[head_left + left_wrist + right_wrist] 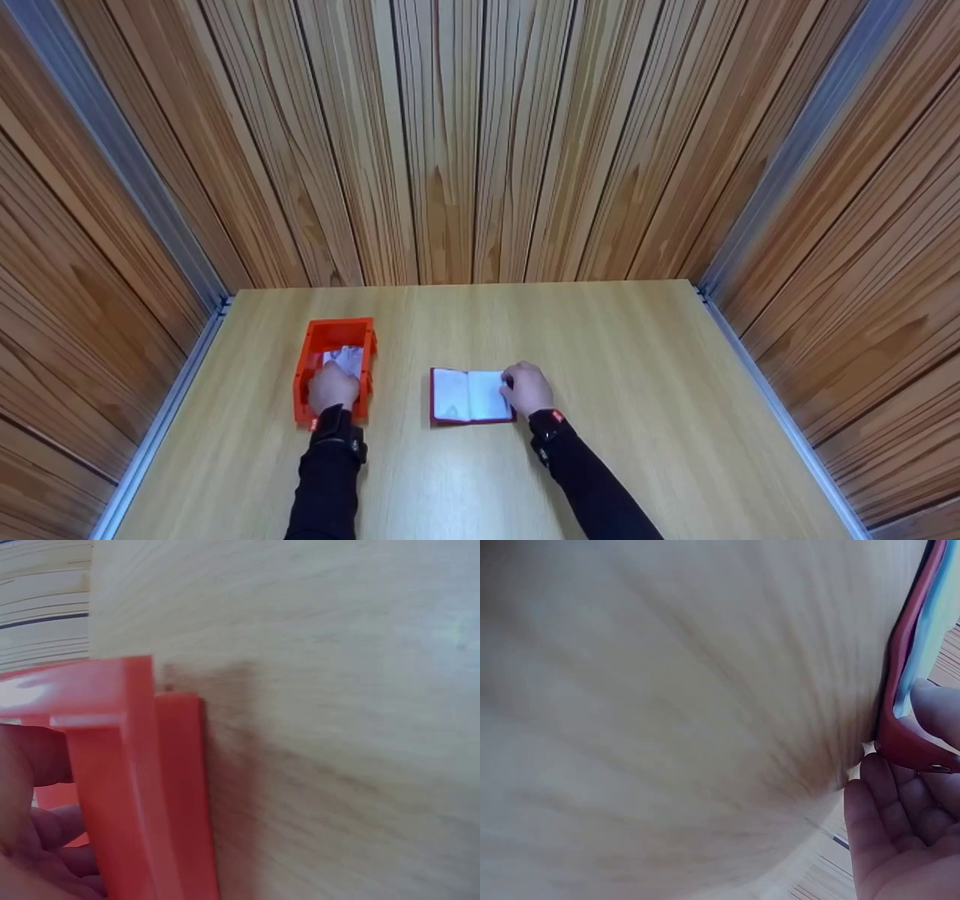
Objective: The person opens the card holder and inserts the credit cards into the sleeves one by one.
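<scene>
An orange-red plastic bin (340, 327) stands on the left of the table, with pale printed cards or papers (346, 358) inside. My left hand (332, 387) reaches down into it, over the near part of these papers. The bin's wall (139, 787) hides the fingertips in the left wrist view, so whether they grip anything does not show. Near the middle lies a small red card holder (451, 395), spread flat like a booklet with whitish, glossy pages. My right hand (528, 387) pinches its right edge, thumb over the pages and fingers under the red cover (911, 746).
A light wooden table (645, 360) carries the bin and the card holder. Wood-plank walls (480, 150) enclose it at the back and both sides, with metal rails (780, 420) along the side edges.
</scene>
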Tool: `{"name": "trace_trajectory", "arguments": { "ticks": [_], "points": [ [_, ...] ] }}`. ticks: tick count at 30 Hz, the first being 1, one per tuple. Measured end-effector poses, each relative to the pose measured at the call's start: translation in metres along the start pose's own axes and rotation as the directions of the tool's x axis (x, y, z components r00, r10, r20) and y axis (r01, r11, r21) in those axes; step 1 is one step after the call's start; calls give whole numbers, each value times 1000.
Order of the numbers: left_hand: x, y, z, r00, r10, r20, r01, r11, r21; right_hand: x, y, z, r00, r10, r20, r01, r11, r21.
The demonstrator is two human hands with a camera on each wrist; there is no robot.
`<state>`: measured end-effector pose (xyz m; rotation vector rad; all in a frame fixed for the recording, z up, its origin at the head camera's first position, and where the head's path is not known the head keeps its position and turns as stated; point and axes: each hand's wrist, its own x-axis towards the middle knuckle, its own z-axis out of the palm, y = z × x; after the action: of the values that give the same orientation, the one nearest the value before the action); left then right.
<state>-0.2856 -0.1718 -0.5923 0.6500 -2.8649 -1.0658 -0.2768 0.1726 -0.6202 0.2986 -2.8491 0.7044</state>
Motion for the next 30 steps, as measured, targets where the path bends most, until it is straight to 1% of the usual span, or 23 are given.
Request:
{"name": "trace_trajectory", "arguments": {
  "ticks": [7, 12, 14, 16, 19, 22, 26, 30],
  "points": [
    [-2, 0, 0, 999, -16, 47, 15, 1000, 27, 0, 0, 1, 1000, 0, -10, 0, 1000, 9],
    [-1, 0, -3, 998, -11, 61, 7, 998, 67, 0, 2, 4, 1000, -13, -25, 13, 1000, 5],
    [-1, -1, -3, 998, -8, 55, 4, 997, 78, 0, 2, 4, 999, -18, -31, 19, 1000, 5],
    [0, -1, -3, 998, -9, 58, 5, 998, 68, 0, 2, 4, 999, -17, -32, 17, 1000, 8],
    [2, -2, -2, 999, 5, 43, -8, 999, 47, 0, 0, 3, 999, -13, -35, 14, 1000, 19],
    [3, -4, -2, 999, 19, 45, -20, 1000, 15, -1, 0, 2, 998, -19, -52, 21, 999, 27],
    [4, -5, -3, 997, 54, 54, -54, 999, -2, -1, -1, 2, 996, -37, -75, 39, 999, 18],
    [5, -4, -5, 994, 90, 65, -90, 996, -13, -1, 0, 3, 999, -7, -40, 8, 1000, 15]
  ]
}}
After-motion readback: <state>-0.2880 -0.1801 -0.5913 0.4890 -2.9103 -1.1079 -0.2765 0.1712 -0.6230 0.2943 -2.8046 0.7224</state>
